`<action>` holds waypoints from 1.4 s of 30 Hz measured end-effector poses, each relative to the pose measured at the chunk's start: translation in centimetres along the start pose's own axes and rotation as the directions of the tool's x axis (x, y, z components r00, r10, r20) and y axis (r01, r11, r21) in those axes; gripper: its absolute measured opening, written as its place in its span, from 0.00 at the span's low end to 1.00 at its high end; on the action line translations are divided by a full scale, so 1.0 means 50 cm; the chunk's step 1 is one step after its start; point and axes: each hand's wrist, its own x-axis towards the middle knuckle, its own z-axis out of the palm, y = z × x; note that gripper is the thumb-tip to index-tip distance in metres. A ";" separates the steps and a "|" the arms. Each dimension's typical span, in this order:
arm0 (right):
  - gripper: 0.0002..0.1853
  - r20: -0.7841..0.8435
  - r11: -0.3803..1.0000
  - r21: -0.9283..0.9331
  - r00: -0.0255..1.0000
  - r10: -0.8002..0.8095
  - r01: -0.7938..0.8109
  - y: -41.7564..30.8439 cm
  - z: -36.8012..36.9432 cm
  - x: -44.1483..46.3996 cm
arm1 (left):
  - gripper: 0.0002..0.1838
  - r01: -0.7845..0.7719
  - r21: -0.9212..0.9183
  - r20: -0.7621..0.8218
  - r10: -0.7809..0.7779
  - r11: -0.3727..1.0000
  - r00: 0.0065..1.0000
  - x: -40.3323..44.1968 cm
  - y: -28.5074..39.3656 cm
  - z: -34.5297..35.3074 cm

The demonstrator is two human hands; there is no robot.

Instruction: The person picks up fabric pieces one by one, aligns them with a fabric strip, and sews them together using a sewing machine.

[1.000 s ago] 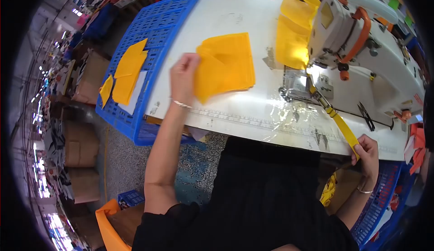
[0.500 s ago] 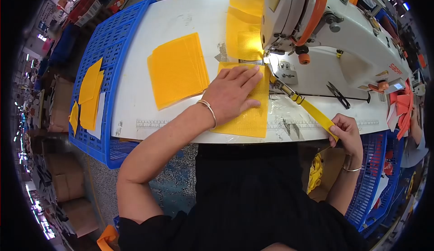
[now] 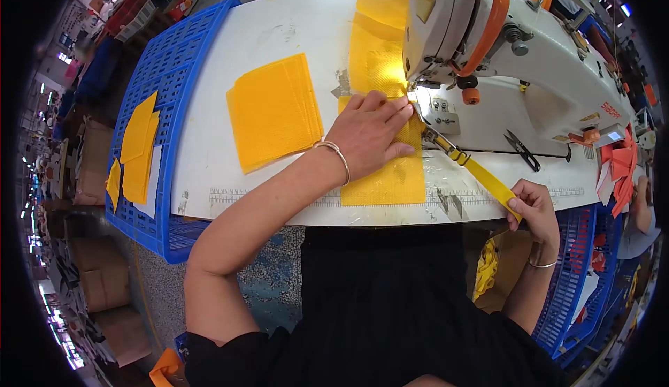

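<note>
My left hand (image 3: 375, 133) lies on a yellow mesh fabric panel (image 3: 391, 185), fingers stretched out and fingertips close to the lit needle area of the sewing machine (image 3: 519, 42). More yellow fabric (image 3: 376, 49) reaches behind the needle. Between thumb and fingers, my right hand (image 3: 533, 206) pinches a yellow binding strip (image 3: 486, 179) near the table's front edge. The strip runs up to the left into a metal binding guide (image 3: 439, 139) beside the panel. The needle tip is hidden in glare.
A stack of yellow panels (image 3: 275, 111) lies left on the white table (image 3: 202, 171). A blue crate (image 3: 178, 87) with yellow pieces borders it. Black thread snips (image 3: 523, 151) lie right of the guide. Red pieces (image 3: 620, 164) hang at the right edge. Another person's arm (image 3: 642, 206) shows there.
The front panel has shifted right and slightly up, its top edge now at the needle area. My left hand has moved right with it. My right hand keeps its hold on the strip, nearly still.
</note>
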 end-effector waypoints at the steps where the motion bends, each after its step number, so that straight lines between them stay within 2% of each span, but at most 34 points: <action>1: 0.07 0.004 1.000 0.006 1.000 0.005 -0.005 -0.002 0.000 0.001 | 0.32 0.008 -0.035 -0.021 -0.008 0.999 1.000 0.000 0.000 0.005; 4: 0.06 -0.012 1.000 0.028 1.000 0.014 -0.013 -0.003 -0.004 -0.005 | 0.31 -0.006 -0.109 -0.061 -0.001 0.994 0.998 0.009 0.008 0.015; 9: 0.09 -0.022 0.999 0.032 0.999 0.023 -0.023 -0.003 -0.004 -0.006 | 0.28 0.083 -0.240 -0.060 -0.100 0.967 0.993 0.008 0.025 0.017; 13: 0.10 0.011 0.999 0.049 1.000 0.012 -0.013 -0.007 -0.011 -0.008 | 0.27 0.214 -0.325 0.099 -0.192 0.921 0.976 0.018 0.029 -0.005; 14: 0.10 0.002 0.998 0.054 1.000 0.012 -0.012 -0.005 -0.014 -0.008 | 0.27 0.206 -0.325 0.102 -0.182 0.923 0.978 0.020 0.027 -0.004; 18: 0.11 0.045 0.998 0.066 0.999 0.011 -0.014 0.002 -0.038 -0.002 | 0.25 0.065 -0.226 -0.086 -0.086 0.972 0.993 0.019 0.017 0.008; 24: 0.11 0.056 0.998 0.064 0.998 0.003 -0.007 0.019 -0.050 -0.004 | 0.20 0.079 -0.140 -0.058 -0.087 0.987 0.994 0.017 0.035 0.004; 28: 0.11 0.044 0.997 0.074 0.999 -0.005 0.002 0.013 -0.045 -0.002 | 0.19 -0.045 -0.045 -0.263 0.031 0.998 0.964 0.019 0.025 0.015; 34: 0.12 0.032 0.997 0.080 0.999 -0.021 0.018 0.011 -0.042 -0.007 | 0.19 -0.098 -0.029 -0.315 0.084 0.995 0.945 0.021 0.022 0.020; 38: 0.12 0.029 0.997 0.072 0.999 -0.020 0.018 0.010 -0.041 -0.007 | 0.19 -0.030 -0.071 -0.224 0.013 0.997 0.975 0.016 0.027 0.008; 42: 0.12 0.031 0.997 0.075 0.999 -0.025 0.023 0.014 -0.042 -0.007 | 0.19 -0.063 -0.084 -0.253 0.040 0.994 0.967 0.016 0.021 0.017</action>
